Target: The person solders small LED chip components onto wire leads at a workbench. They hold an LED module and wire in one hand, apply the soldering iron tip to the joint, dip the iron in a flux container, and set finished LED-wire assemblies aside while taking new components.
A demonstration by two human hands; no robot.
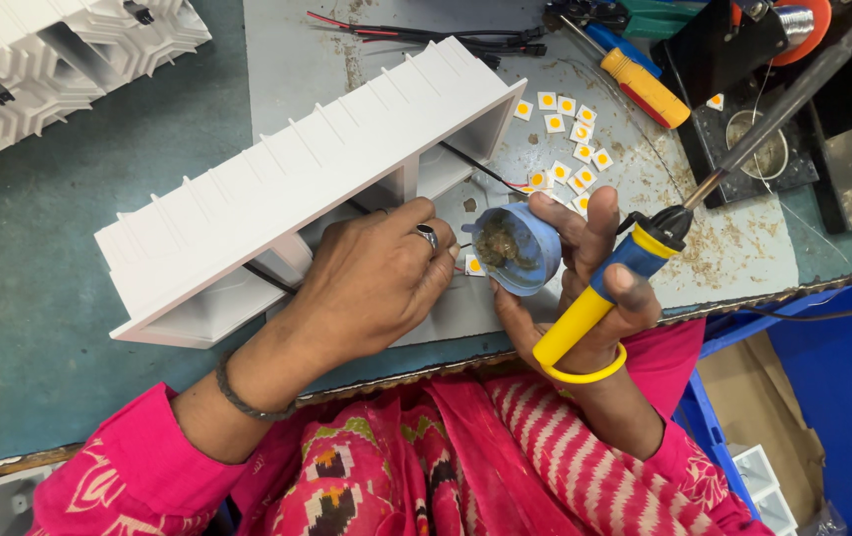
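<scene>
Right at the near edge of the grey metal-topped table (366,60), both hands meet around a small round blue plastic tub of brownish flux paste (513,248). The right hand (585,288) does double duty: its grip is closed on the yellow-and-blue handled soldering iron (609,288), and the outer fingers of the same hand prop the tub from the right and underneath. The iron's long axis runs diagonally, handle low near the body, metal shaft pointing up and away to the right, so the hot end is well away from the tub. The left hand (371,283) sits just left of the tub, fingers curled together with the tips pinched down next to a small white square LED chip with a yellow centre (473,265); I can't tell for sure whether it's actually holding it. That hand also rests against the long white ribbed plastic lamp housing (297,189), which lies slanted, low-left to upper-right. Counting: one tub, one iron, one housing on the table, about a dozen loose chips scattered beyond the tub (570,134), one yellow-handled screwdriver (644,87) farther back.
</scene>
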